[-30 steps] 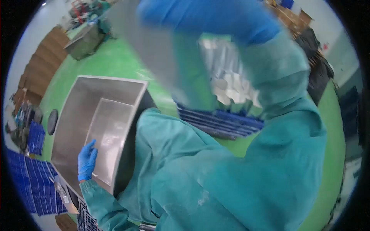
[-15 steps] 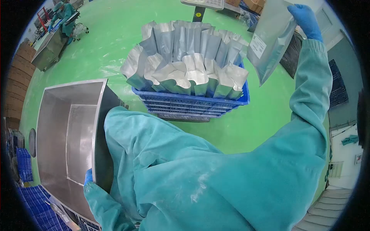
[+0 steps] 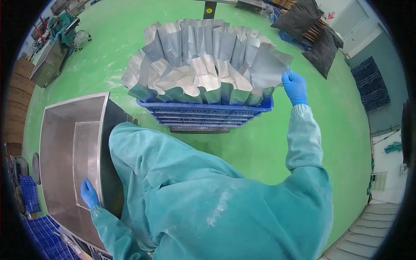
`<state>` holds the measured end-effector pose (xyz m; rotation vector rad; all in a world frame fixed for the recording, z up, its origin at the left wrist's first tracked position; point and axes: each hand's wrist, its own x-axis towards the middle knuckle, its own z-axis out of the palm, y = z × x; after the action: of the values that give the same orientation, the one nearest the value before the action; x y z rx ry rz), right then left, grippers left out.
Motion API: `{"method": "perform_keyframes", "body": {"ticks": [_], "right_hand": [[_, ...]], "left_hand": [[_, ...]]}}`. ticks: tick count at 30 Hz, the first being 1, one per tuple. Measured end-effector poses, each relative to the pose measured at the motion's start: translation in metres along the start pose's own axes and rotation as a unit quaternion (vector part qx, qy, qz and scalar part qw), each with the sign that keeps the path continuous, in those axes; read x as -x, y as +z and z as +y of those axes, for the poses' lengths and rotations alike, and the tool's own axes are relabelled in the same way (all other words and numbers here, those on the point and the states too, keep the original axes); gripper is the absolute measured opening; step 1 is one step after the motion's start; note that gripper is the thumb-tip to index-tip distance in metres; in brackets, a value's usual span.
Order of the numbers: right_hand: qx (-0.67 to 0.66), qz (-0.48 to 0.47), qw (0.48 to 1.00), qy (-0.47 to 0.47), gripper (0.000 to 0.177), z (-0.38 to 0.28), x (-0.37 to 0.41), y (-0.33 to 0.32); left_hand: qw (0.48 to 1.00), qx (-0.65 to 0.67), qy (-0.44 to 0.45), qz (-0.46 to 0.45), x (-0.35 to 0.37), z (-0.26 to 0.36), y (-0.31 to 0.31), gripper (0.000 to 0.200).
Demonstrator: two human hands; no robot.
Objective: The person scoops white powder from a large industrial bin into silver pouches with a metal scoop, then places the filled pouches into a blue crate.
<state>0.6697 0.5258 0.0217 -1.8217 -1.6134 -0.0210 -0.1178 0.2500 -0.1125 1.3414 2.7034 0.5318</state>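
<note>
My right hand [image 3: 295, 88], in a blue glove, pinches the edge of a silver foil bag [image 3: 269, 66] at the right end of a blue crate [image 3: 203, 113]. Several open-topped foil bags [image 3: 186, 41] stand upright in that crate, packed side by side in rows. My left hand [image 3: 89, 193], also gloved in blue, is at the near side of a deep stainless steel bin [image 3: 56, 143], over its rim. Its fingers look loosely stretched and hold nothing I can see. The lower part of the held bag is hidden among the others.
Behind the crate stands a scale post [image 3: 209, 10]. Black sacks [image 3: 323, 52] lie on the floor at the back right, near a blue pallet [image 3: 370, 83]. A co-worker [image 3: 63, 28] is by a metal cart [image 3: 45, 67] at far left. Stacked cartons [image 3: 17, 99] line the left.
My right hand has come down and left, bringing the foil bag from the air to the crate's right end. My left hand has shifted slightly further into the bin.
</note>
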Motion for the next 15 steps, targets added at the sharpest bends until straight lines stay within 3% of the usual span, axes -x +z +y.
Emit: {"method": "perform_keyframes", "body": {"ticks": [2, 3, 4, 6, 7, 8, 9, 10, 15], "right_hand": [[0.073, -0.003, 0.994, -0.075, 0.032, -0.018, 0.004, -0.013], [0.072, -0.008, 0.995, -0.068, 0.032, -0.023, 0.002, -0.016], [0.049, 0.013, 0.995, -0.085, 0.032, -0.027, -0.006, -0.018], [0.028, 0.035, 0.993, -0.107, 0.032, -0.033, -0.015, -0.022], [0.014, 0.012, 0.996, -0.083, 0.032, -0.035, -0.016, -0.024], [0.0, -0.01, 0.998, -0.059, 0.032, -0.036, -0.018, -0.026], [0.002, -0.008, 0.998, -0.063, 0.032, -0.033, -0.017, -0.025], [-0.01, -0.023, 0.997, -0.067, 0.033, -0.027, -0.013, -0.022], [0.03, -0.038, 0.997, -0.06, 0.032, -0.029, 0.006, -0.026]], "left_hand": [[0.98, 0.116, 0.112, 0.116, -0.011, 0.093, -0.011, 0.03], [0.965, 0.213, 0.119, 0.092, -0.011, 0.153, -0.014, 0.025], [0.949, 0.237, 0.183, 0.094, 0.008, 0.233, -0.025, 0.025], [0.886, 0.267, 0.378, -0.025, 0.024, 0.341, -0.019, 0.031], [0.888, 0.248, 0.379, -0.084, 0.056, 0.401, -0.026, 0.033], [0.839, 0.287, 0.441, -0.135, 0.072, 0.443, -0.01, 0.035], [0.814, 0.222, 0.499, -0.199, 0.086, 0.483, -0.006, 0.039], [0.793, 0.186, 0.544, -0.2, 0.103, 0.514, 0.012, 0.049], [0.808, 0.048, 0.531, -0.25, 0.155, 0.603, 0.071, 0.046]]}}
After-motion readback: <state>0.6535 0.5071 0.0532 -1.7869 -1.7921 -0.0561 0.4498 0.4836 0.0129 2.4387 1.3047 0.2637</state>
